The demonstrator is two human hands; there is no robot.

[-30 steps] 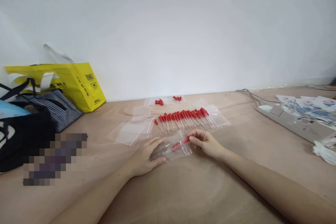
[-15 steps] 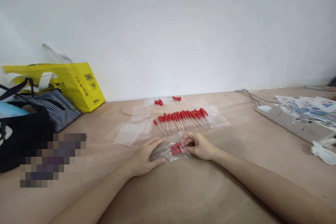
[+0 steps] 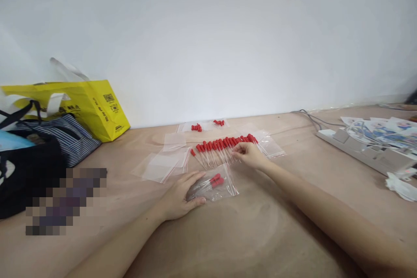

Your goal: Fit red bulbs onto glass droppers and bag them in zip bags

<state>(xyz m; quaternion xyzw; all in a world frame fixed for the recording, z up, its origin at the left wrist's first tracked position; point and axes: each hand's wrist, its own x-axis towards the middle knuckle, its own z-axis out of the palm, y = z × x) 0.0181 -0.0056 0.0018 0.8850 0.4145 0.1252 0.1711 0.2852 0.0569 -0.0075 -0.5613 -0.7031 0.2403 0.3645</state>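
Note:
A clear zip bag (image 3: 211,195) lies in front of me with a few red-bulbed droppers (image 3: 215,179) inside, their bulbs toward the right end. Over its left end, my left hand (image 3: 182,195) rests with thumb and fingers spread apart, steadying the bag. Behind the bag stretches a row of several droppers (image 3: 211,145) with red rubber bulbs and thin pale stems. At the right part of this row, my right hand (image 3: 249,155) has its fingers pinched at a dropper's stem; the fingers partly hide the grip.
More flat zip bags (image 3: 159,169) overlap left of the row. Small red rubber bulbs (image 3: 196,127) lie at the back near the wall. A yellow bag (image 3: 107,113) and a striped pouch (image 3: 76,137) stand left. A power strip (image 3: 355,152) and printed papers (image 3: 374,130) lie right.
My right hand has let go of the zip bag's open end and moved up to the dropper row. The left hand stays on the bag.

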